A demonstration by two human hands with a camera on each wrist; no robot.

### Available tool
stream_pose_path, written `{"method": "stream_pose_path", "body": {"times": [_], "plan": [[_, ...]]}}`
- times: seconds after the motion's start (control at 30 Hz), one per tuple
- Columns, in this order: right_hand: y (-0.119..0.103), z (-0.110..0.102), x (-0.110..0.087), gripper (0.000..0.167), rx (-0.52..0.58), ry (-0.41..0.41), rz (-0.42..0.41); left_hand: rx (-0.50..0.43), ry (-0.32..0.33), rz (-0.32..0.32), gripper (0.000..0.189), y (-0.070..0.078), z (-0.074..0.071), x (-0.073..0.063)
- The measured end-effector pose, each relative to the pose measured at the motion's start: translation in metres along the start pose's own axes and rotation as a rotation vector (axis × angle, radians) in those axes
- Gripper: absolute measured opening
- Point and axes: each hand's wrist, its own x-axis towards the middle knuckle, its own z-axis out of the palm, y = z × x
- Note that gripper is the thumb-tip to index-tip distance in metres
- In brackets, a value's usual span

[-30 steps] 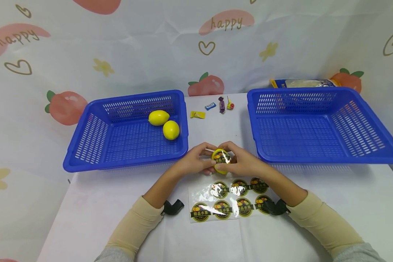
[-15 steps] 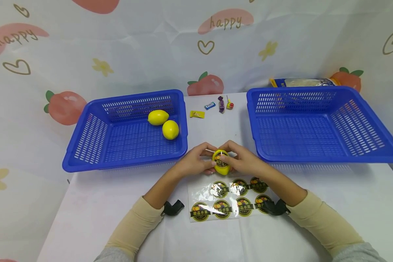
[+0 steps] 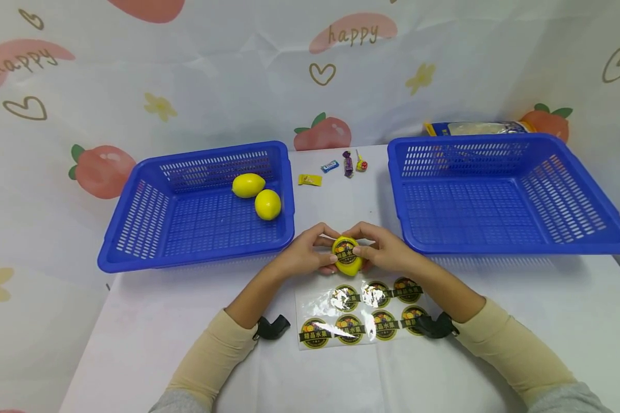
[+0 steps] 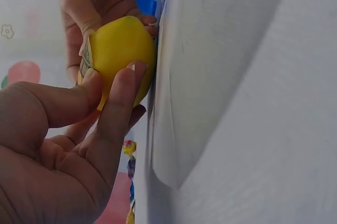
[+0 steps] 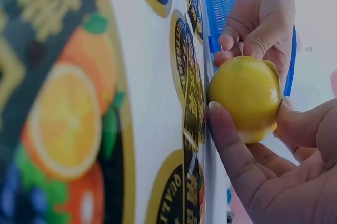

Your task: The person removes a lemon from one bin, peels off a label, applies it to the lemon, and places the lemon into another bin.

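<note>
Both hands have the same thing between them: the left hand (image 3: pixel 305 254) pinches one side and the right hand (image 3: pixel 387 250) the other, thumbs on top and fingers curled beneath, each closed just as far as the fruit allows. It is a smooth, bright yellow lemon (image 3: pixel 350 268), held over the white table between two blue perforated plastic baskets, just beyond a clear, glossy sheet of round stickers (image 3: pixel 315 334). A round black-and-gold label (image 3: pixel 345 251) printed with fruit and Chinese characters lies on its upper face.

Half a second ago the right thumb lay across the middle of that label; now it is at the right edge, and more of the print shows. The two other yellow lemons (image 3: pixel 248 186) in the left basket (image 3: pixel 196 257) are where they were, and so are the small wrapped sweets (image 3: pixel 310 180) farther back.

The fingers under the fruit are mostly hidden, and I can't tell whether its underside touches the table. From both wrists the label is seen almost edge-on (its rim seems to stand off the peel a little). The right forearm and a black wrist piece (image 3: pixel 436 327) cover part of the sheet's right end. Behind the right basket (image 3: pixel 516 250), only the top of a blue-and-yellow plastic bag (image 3: pixel 480 128) shows.
</note>
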Motion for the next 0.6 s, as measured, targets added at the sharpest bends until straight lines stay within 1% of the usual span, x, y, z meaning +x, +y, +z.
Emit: {"method": "stream_pose_path", "body": {"times": [0.23, 0.47, 0.6], "plan": [[0.0039, -0.0008, 0.0039, 0.030, 0.070, 0.006, 0.005, -0.022, 0.002, -0.010, 0.039, -0.0010, -0.0016, 0.0016], [0.0057, -0.0005, 0.0048, 0.035, 0.176, 0.029, 0.090, -0.023, -0.004, -0.004, 0.039, -0.0027, -0.0030, 0.0022], [0.0072, -0.0010, 0.0054, 0.035, 0.206, 0.026, 0.108, -0.024, -0.009, 0.001, 0.039, -0.0027, -0.0039, 0.0019]]}}
